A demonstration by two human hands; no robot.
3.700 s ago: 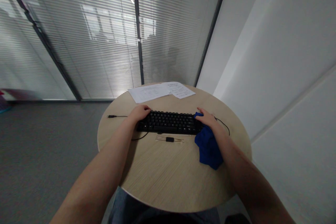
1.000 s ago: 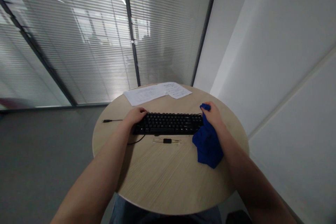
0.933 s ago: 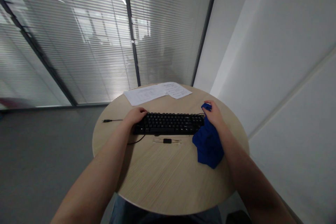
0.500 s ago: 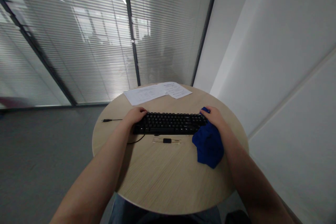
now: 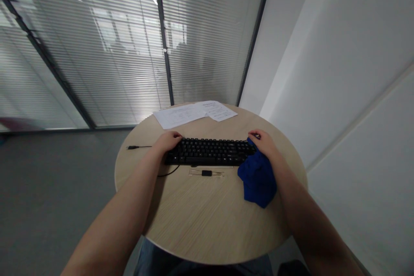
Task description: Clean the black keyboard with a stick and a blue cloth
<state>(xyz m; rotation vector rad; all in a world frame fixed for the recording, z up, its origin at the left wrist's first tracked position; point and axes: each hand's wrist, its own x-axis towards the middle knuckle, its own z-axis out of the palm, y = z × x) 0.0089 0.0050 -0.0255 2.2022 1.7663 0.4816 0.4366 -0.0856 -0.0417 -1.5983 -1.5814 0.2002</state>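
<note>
The person wears what look like blue jeans [image 5: 150, 256], with both forearms [image 5: 124, 200] sleeveless and both hands ungloved.

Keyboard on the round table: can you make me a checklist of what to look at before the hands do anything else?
1. Keyboard on the table: ok.
2. Left hand at its left end: ok.
3. Right hand holding the blue cloth: ok.
4. Keyboard's right end uncovered: not ok, cloth overlaps it.
5. Plug lying loose: ok.
6. Keys clean: cannot tell, too small.

Office — slatted blinds [image 5: 207, 51], printed papers [image 5: 194, 113]
</note>
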